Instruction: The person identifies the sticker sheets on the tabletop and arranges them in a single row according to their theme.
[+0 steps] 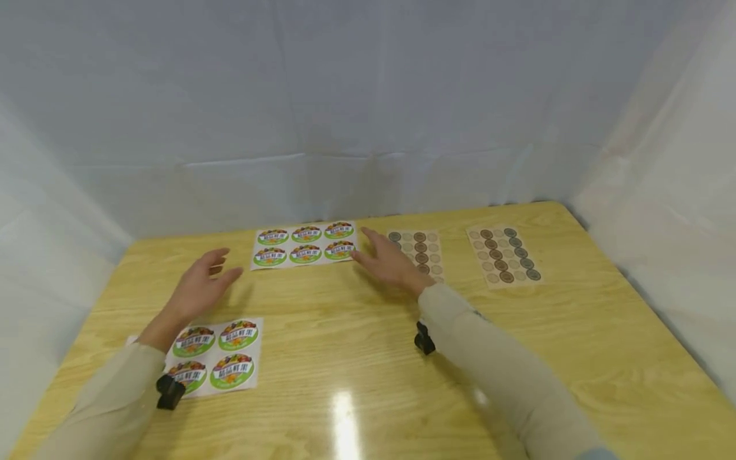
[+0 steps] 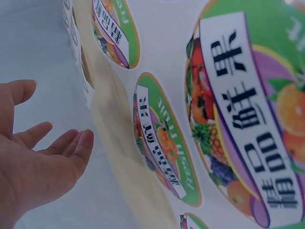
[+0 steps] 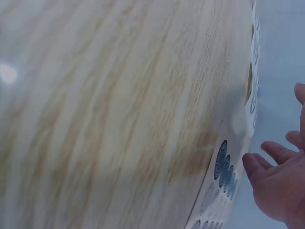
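The far sheet (image 1: 287, 245), with six round fruit stickers, lies on the desk (image 1: 356, 332) left of centre in the upper half of the head view, close to the back edge. It should prove very light and flexible, slick on its printed face, and easy to crease or tear; lying so low, it probably offers little for fingertips to get under. The short left and right ends look the best places to take hold, pinched lightly at the corners so that it does not buckle. The left hand (image 1: 201, 281) is loose and holds nothing, its fingers parted just beside the left end. The right hand (image 1: 386, 262) is likewise unclenched, with no object gripped, thumb and fingers spread around the right end; whether they touch the paper cannot be told. That hand covers part of the middle dotted sheet (image 1: 422, 252), so its fingers could catch that one by mistake. Another dotted sheet (image 1: 506, 255) lies farther right, well apart. At lower left, the left sleeve (image 1: 117, 383) crosses the near sheet (image 1: 221, 348) and could drag it. The curtain (image 1: 345, 96) behind the desk leaves little room for reaching past the back edge.
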A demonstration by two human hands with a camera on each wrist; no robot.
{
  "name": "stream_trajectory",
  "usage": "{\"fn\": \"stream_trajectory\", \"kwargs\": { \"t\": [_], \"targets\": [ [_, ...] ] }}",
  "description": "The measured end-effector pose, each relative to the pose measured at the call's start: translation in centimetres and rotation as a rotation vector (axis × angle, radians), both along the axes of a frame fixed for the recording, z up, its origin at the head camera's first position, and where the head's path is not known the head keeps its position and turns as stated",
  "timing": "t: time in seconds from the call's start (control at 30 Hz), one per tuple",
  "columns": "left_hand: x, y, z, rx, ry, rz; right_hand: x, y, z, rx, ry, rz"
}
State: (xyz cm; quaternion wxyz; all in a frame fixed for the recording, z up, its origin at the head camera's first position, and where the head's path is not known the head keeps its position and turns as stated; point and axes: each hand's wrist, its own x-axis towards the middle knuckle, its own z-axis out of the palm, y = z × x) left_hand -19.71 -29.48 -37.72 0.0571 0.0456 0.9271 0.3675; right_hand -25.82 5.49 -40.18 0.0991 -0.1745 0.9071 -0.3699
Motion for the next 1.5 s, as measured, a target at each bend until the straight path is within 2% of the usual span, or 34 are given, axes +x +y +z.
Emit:
{"fn": "stream_trajectory", "kwargs": {
  "t": [0.2, 0.43, 0.73, 1.0, 1.1, 1.2, 1.33, 1.5],
  "targets": [
    [-0.5, 0.4, -0.4, 0.015, -0.035, 0.021, 0.0, -0.1, 0.0, -0.096, -0.042, -0.048],
    [-1.2, 0.9, -1.3, 0.0, -0.043, 0.021, -0.2, -0.6, -0.6, -0.109, -0.049, -0.087],
    [-3.7, 1.6, -1.7, -0.03, -0.031, 0.036, -0.9, -2.2, -1.1, -0.13, -0.074, -0.187],
    [-5.5, 3.0, -1.6, -0.012, -0.029, 0.095, -1.6, -2.7, -1.5, -0.12, -0.067, -0.286],
    [-6.0, 3.4, -1.7, -0.015, -0.013, 0.097, -1.8, -2.5, -1.5, -0.123, -0.057, -0.301],
    [-6.6, 3.7, -1.9, -0.035, 0.005, 0.075, -2.0, -2.2, -1.5, -0.115, -0.052, -0.311],
    [-7.2, 3.9, -2.2, -0.036, -0.026, 0.052, -2.2, -1.8, -1.7, -0.088, -0.059, -0.321],
    [-7.3, 3.8, -2.0, 0.001, -0.064, 0.062, -2.1, -1.7, -1.3, -0.109, -0.095, -0.314]
  ]
}}
